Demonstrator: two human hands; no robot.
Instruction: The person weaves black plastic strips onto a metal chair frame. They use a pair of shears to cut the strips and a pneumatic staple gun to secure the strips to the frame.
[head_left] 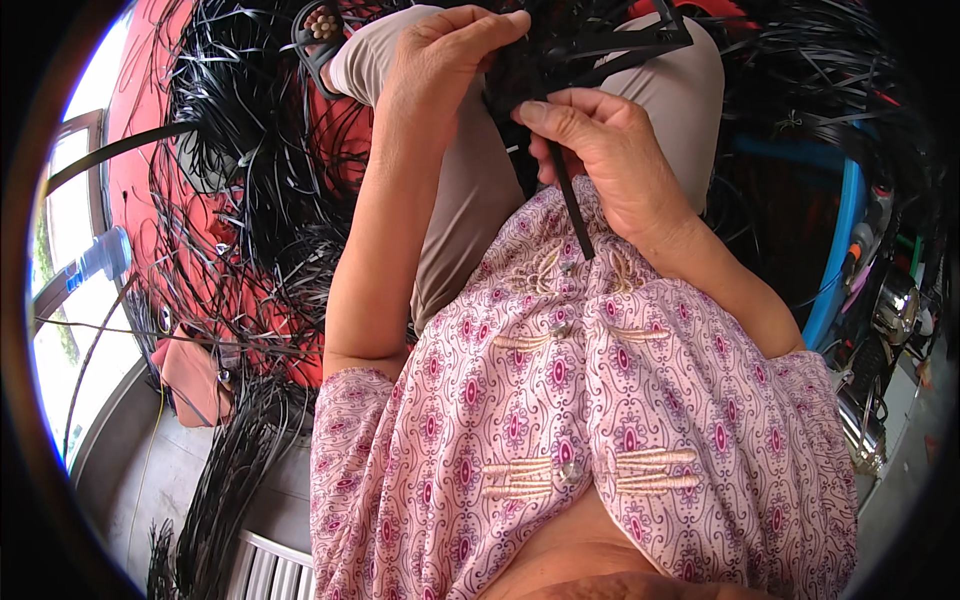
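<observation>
Here the right hand (pixel 610 160) pinches a flat black strip (pixel 572 205) between thumb and forefinger, fingers pressed together on it. The strip's long axis runs from about 11 o'clock down to 5 o'clock; its free end hangs over the pink patterned blouse (pixel 560 400), and its upper end goes up into the black woven piece (pixel 590 45) at 12 o'clock from that hand.

The left hand (pixel 440 65) lies at 10 o'clock from the right hand, fingers curled and closed over the left edge of the woven piece. Whether it truly grips or only steadies cannot be told, since the fingertips are hidden in the black strands. The two hands are near each other, with the woven piece between and just above them; both touch it.

Judgement: the right hand is the one nearer the strip's free length, and the weave lies straight up the strip's axis from its pinch.

The work sits over the lap, on grey trousers (pixel 470 200), knees pointing toward 12 o'clock. At 9 o'clock, well apart from both hands, a loose heap of black strips (pixel 250 150) spreads over a red surface (pixel 140 120). At 3 o'clock a blue hoop (pixel 840 240) curves past more black strands. A sandalled foot (pixel 322 28) shows at 11 o'clock.
</observation>
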